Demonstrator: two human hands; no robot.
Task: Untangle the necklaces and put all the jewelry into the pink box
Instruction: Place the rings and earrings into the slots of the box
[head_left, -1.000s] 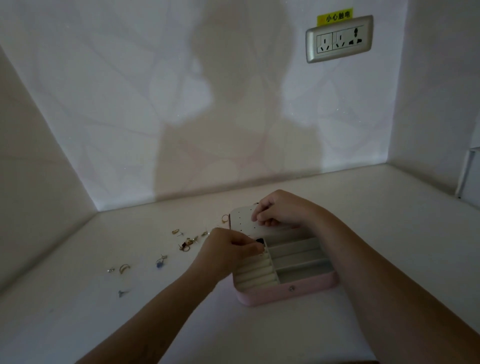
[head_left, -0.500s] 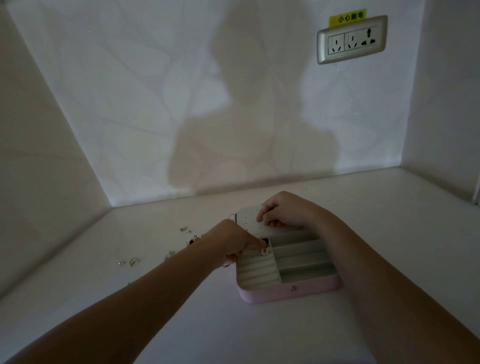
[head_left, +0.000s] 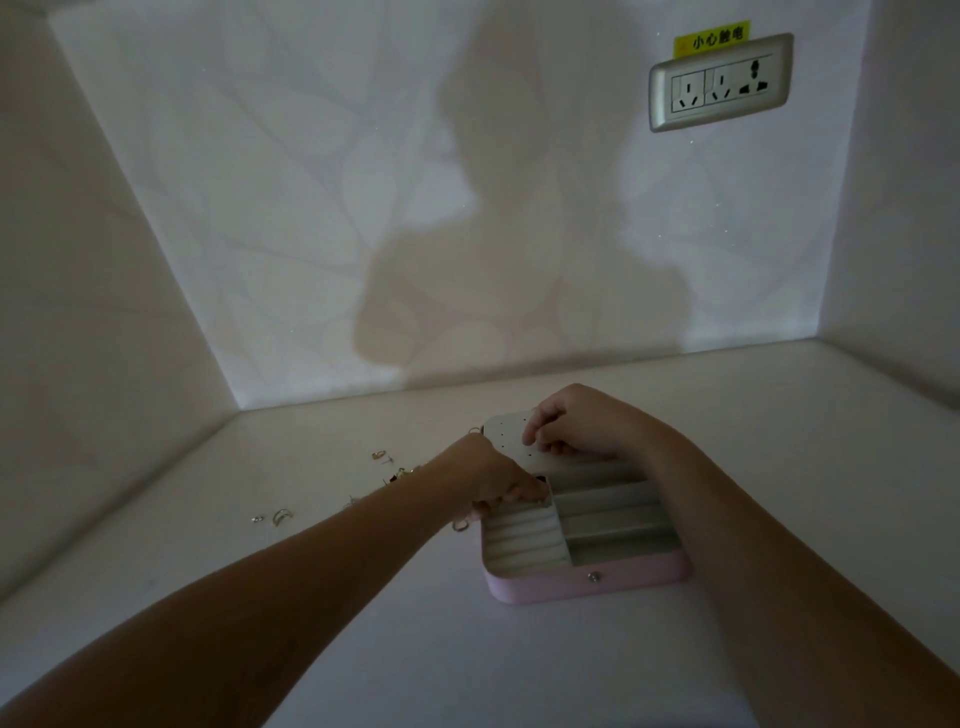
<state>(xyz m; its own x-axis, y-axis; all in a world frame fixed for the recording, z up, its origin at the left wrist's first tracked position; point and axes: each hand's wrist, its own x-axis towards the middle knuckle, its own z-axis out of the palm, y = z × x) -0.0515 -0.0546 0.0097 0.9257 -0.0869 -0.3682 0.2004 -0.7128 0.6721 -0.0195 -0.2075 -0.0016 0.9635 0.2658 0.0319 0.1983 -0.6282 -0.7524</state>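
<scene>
Pale pink rectangular jewelry box (head_left: 587, 586), snap stud on its front wall, lies open on the white tabletop (head_left: 519, 675), directly under both sets of fingers. White lining: ridged ring rolls below the left fingertips, long troughs to their right.

Left hand (head_left: 493, 475): fingers bunched, tips down at the far end of the ring rolls. Whether they pinch a piece cannot be told.

Right hand (head_left: 576, 431): fingers curled, tips resting on the white perforated lid panel (head_left: 506, 441) beyond the left fingertips. Any hold cannot be told.

Small gold ring (head_left: 460, 526) lies just beside the box, under the left wrist. Loose gold pieces (head_left: 382, 457) are scattered left of the left fingers, and a gold band (head_left: 282, 516) lies further left.

Silver wall socket (head_left: 719, 83) sits high beyond the right fingers.
</scene>
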